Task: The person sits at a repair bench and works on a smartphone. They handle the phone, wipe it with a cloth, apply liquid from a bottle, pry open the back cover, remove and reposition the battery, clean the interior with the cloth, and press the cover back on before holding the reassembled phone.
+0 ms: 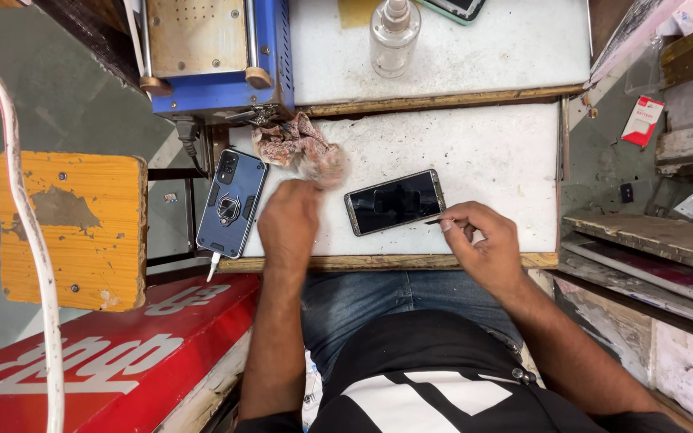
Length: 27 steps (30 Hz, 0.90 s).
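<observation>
Head view, looking down on a white worktop (491, 152) with a wooden front edge. Left hand (289, 223) rests near the front edge, left of centre, fingers bunched around a crumpled pinkish cloth (302, 148); the cloth spreads from the fingertips toward the back left corner, and its near end is blurred. Right hand (483, 240) sits at the front edge, right of centre, thumb and forefinger pinched on a thin dark tool (435, 220) whose tip meets the lower right corner of a smartphone (395, 200). The smartphone lies flat, screen up and dark, slightly tilted, in the middle of the worktop between the two hands; neither hand grips it.

A second phone in a dark blue rugged case (231, 204) lies back up, overhanging the left edge, with a white cable (213, 266) plugged into its lower end. Behind the worktop, on a second white surface, stand a blue machine (214, 56) at the left and a clear plastic bottle (395, 36) near the middle. An orange wooden stool (72, 231) stands well left of the worktop.
</observation>
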Each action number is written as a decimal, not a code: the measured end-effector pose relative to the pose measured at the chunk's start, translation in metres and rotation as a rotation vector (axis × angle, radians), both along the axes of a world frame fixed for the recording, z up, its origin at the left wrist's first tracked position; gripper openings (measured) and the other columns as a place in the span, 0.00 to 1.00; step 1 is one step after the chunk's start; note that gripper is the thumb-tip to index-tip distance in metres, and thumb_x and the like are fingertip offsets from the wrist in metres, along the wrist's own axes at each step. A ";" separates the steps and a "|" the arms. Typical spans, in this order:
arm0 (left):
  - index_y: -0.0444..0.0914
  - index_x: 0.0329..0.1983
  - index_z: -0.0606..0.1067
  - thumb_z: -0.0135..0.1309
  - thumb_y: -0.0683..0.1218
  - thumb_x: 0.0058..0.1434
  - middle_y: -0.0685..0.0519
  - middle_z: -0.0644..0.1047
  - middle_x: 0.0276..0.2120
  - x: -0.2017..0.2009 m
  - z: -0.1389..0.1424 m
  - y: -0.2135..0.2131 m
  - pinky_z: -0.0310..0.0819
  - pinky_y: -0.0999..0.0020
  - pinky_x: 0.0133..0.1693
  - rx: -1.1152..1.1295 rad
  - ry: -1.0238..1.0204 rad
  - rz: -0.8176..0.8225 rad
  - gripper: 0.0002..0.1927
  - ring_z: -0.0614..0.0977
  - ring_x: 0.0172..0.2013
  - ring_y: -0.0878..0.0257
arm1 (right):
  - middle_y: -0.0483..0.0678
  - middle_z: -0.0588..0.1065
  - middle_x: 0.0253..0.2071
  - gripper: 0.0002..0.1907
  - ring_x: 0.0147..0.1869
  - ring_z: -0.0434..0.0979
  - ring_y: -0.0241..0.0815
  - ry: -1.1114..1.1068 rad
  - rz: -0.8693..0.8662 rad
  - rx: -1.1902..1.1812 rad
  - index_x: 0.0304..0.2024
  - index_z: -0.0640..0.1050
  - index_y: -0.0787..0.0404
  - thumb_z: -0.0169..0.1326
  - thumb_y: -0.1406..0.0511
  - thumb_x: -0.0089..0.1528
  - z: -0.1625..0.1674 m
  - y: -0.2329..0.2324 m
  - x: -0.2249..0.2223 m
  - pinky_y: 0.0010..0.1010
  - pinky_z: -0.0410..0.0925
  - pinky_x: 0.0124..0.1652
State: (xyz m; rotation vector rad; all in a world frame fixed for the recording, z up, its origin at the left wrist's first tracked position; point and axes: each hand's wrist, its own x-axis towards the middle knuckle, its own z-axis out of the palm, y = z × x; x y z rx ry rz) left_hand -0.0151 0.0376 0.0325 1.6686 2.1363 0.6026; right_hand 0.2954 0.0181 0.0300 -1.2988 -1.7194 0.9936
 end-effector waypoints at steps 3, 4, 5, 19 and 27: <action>0.37 0.51 0.81 0.58 0.36 0.63 0.46 0.79 0.54 -0.018 0.009 0.011 0.77 0.56 0.56 0.230 0.168 0.130 0.13 0.80 0.54 0.50 | 0.46 0.80 0.35 0.04 0.33 0.75 0.28 0.061 0.013 -0.087 0.42 0.81 0.64 0.57 0.70 0.65 0.004 -0.001 -0.004 0.20 0.68 0.32; 0.35 0.49 0.81 0.57 0.32 0.60 0.45 0.79 0.54 -0.022 0.015 0.010 0.75 0.54 0.57 0.339 0.237 0.168 0.15 0.79 0.55 0.48 | 0.46 0.80 0.34 0.04 0.33 0.74 0.28 0.114 0.012 -0.152 0.42 0.81 0.64 0.57 0.70 0.66 0.005 -0.002 -0.005 0.20 0.68 0.31; 0.35 0.50 0.81 0.57 0.32 0.61 0.45 0.79 0.53 -0.020 0.022 0.007 0.74 0.53 0.58 0.396 0.240 0.115 0.14 0.79 0.55 0.48 | 0.46 0.80 0.33 0.04 0.33 0.74 0.28 0.168 0.012 -0.214 0.42 0.81 0.63 0.57 0.70 0.67 0.006 -0.002 -0.007 0.20 0.67 0.31; 0.40 0.55 0.79 0.57 0.40 0.66 0.47 0.83 0.42 0.065 0.032 -0.046 0.82 0.68 0.41 -0.005 -0.546 -0.333 0.15 0.86 0.40 0.60 | 0.46 0.82 0.39 0.09 0.36 0.78 0.37 -0.182 0.170 -0.034 0.44 0.82 0.59 0.63 0.67 0.62 0.018 0.004 -0.042 0.28 0.70 0.35; 0.33 0.55 0.73 0.52 0.39 0.70 0.45 0.83 0.40 0.027 -0.011 -0.035 0.78 0.71 0.39 -0.041 -1.201 0.051 0.12 0.84 0.39 0.63 | 0.55 0.66 0.68 0.43 0.75 0.53 0.65 -0.755 0.416 0.224 0.67 0.68 0.51 0.67 0.52 0.51 0.025 0.067 -0.018 0.65 0.47 0.67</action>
